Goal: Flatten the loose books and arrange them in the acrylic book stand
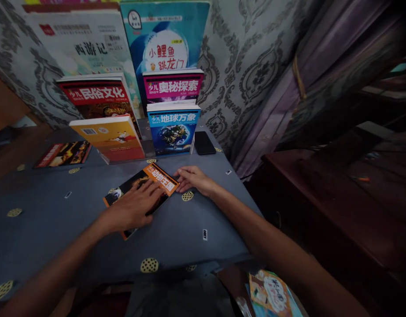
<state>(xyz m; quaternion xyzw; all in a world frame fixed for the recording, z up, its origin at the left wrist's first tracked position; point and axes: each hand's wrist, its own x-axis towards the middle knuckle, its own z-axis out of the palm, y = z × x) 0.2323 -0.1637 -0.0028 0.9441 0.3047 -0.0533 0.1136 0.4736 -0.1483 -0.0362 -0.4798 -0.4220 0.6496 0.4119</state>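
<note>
A thin book with an orange and black cover point(168, 183) lies slanted on the blue-grey tablecloth point(176, 237). My left hand point(135, 204) rests flat across its middle, fingers spread. At the book's upper right corner is my right hand point(193, 179), fingers curved with the thumb near the index finger; whether it grips the corner is unclear. Behind them stand a blue book with a globe point(173, 134) and, to its left, a yellow-orange book point(112, 138).
Taller books, among them a teal one point(170, 31) and a red one point(95, 97), stand behind. A black phone point(204, 143) lies right of the globe book, another book point(62, 154) at the left. More books point(272, 293) are below the table's front edge.
</note>
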